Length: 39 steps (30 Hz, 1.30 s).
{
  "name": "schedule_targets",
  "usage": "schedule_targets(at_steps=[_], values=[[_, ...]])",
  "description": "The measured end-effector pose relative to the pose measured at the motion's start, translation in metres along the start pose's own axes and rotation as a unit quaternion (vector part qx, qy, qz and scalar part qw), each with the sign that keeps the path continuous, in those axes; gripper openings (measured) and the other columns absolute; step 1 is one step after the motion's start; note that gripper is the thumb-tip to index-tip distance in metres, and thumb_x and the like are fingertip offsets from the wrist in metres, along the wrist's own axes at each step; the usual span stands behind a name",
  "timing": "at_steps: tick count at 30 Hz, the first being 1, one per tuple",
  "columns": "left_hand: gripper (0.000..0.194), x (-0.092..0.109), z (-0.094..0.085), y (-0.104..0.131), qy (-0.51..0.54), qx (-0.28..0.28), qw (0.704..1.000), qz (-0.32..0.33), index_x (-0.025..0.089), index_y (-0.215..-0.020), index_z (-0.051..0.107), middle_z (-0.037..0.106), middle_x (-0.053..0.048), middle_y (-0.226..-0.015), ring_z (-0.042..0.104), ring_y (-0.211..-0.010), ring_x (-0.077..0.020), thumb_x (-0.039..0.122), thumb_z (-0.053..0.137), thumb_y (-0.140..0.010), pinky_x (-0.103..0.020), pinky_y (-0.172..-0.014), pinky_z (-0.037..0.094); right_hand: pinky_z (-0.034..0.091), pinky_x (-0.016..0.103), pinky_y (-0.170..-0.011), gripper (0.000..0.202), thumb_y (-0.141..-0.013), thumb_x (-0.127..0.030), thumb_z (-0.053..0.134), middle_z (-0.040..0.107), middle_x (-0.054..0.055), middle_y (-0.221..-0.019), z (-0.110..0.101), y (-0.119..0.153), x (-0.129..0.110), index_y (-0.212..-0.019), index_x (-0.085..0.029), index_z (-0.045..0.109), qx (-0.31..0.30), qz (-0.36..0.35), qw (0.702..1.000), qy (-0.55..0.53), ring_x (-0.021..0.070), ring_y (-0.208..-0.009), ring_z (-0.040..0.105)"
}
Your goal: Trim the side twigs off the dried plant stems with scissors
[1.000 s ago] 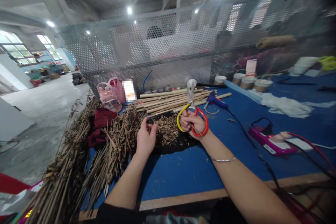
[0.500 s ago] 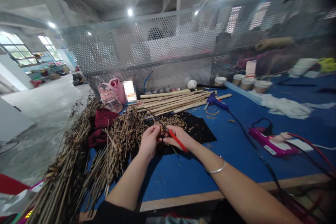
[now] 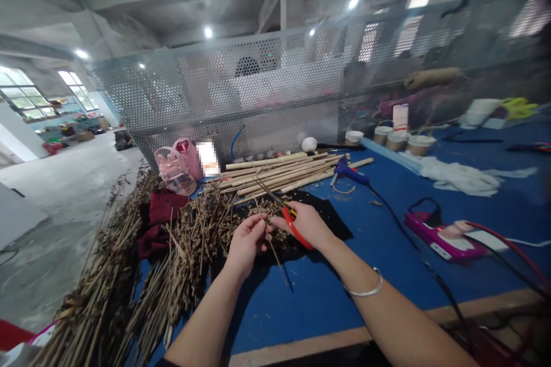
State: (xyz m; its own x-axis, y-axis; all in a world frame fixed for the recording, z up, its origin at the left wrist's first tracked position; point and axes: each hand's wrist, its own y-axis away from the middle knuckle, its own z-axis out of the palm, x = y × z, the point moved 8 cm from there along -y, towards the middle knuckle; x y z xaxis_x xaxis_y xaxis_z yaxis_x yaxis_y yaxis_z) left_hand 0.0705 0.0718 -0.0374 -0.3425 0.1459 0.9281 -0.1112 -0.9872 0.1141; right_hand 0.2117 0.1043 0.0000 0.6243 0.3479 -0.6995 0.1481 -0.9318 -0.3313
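Between its thumb and fingers, my left hand pinches a thin dry stem, which slants down over the blue table. My right hand is closed around red-handled scissors, whose blades point up and left, beyond the stem. A black cloth strewn with dry plant bits lies beneath and behind both hands. Bundles of dried stalks are heaped just left of my left hand.
Pale wooden sticks lie behind the cloth. A blue glue gun, a magenta power strip, white gloves and small pots are to the right. A pink bag stands at the back left, before a mesh screen.
My right hand and the scissors have moved right, away from my left hand. The thin stem now shows more clearly in my left hand. The view has shifted slightly.
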Motion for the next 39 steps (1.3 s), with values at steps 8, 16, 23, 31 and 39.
schedule_targets(at_steps=[8,16,23,31,39], values=[[0.036,0.004,0.001,0.0,-0.003,0.004,1.0,0.015,0.013,-0.093,0.054,0.059,-0.003,-0.07,0.05,-0.052,-0.0066,0.038,0.063,-0.069,-0.013,-0.037,0.032,0.037,0.024,-0.054,0.022,-0.058,-0.034,0.064,0.055,0.0,-0.061,-0.005,-0.007,0.013,-0.068,-0.018,0.053,0.019,0.055,0.998,0.009,0.0121,-0.054,0.047],[0.039,0.004,0.002,0.0,0.0,-0.01,1.0,0.015,0.013,-0.095,0.056,0.057,-0.001,-0.069,0.051,-0.053,-0.007,0.039,0.064,-0.067,-0.014,-0.038,0.033,0.038,0.023,-0.056,0.03,-0.064,-0.038,0.064,0.051,-0.003,-0.065,0.017,-0.002,0.008,-0.081,-0.017,0.051,-0.114,0.016,0.987,-0.109,0.0108,-0.058,0.046],[0.039,0.003,0.01,0.004,-0.037,-0.043,0.998,0.014,0.012,-0.094,0.057,0.056,-0.001,-0.065,0.052,-0.052,-0.0081,0.039,0.063,-0.068,-0.015,-0.039,0.034,0.037,0.024,-0.057,0.038,-0.066,-0.05,0.062,0.051,0.0,-0.074,0.021,0.003,0.0,-0.081,-0.018,0.048,-0.124,-0.003,0.992,-0.031,0.0117,-0.063,0.044],[0.039,-0.001,0.015,0.005,-0.099,-0.051,0.994,0.019,0.011,-0.094,0.059,0.056,0.0,-0.058,0.048,-0.048,-0.0074,0.041,0.061,-0.069,-0.016,-0.04,0.035,0.04,0.029,-0.07,0.048,-0.064,-0.054,0.062,0.05,0.006,-0.09,0.019,0.007,-0.012,-0.09,-0.016,0.048,-0.117,-0.026,0.993,0.005,0.0174,-0.082,0.047],[0.04,-0.001,0.016,0.005,-0.12,-0.055,0.991,0.036,0.011,-0.099,0.06,0.054,0.0,-0.056,0.044,-0.046,-0.0065,0.04,0.059,-0.071,-0.016,-0.038,0.034,0.038,0.025,-0.063,0.044,-0.066,-0.052,0.062,0.052,0.003,-0.083,0.016,0.009,-0.016,-0.089,-0.017,0.047,-0.131,-0.022,0.991,0.018,0.0147,-0.073,0.049]])
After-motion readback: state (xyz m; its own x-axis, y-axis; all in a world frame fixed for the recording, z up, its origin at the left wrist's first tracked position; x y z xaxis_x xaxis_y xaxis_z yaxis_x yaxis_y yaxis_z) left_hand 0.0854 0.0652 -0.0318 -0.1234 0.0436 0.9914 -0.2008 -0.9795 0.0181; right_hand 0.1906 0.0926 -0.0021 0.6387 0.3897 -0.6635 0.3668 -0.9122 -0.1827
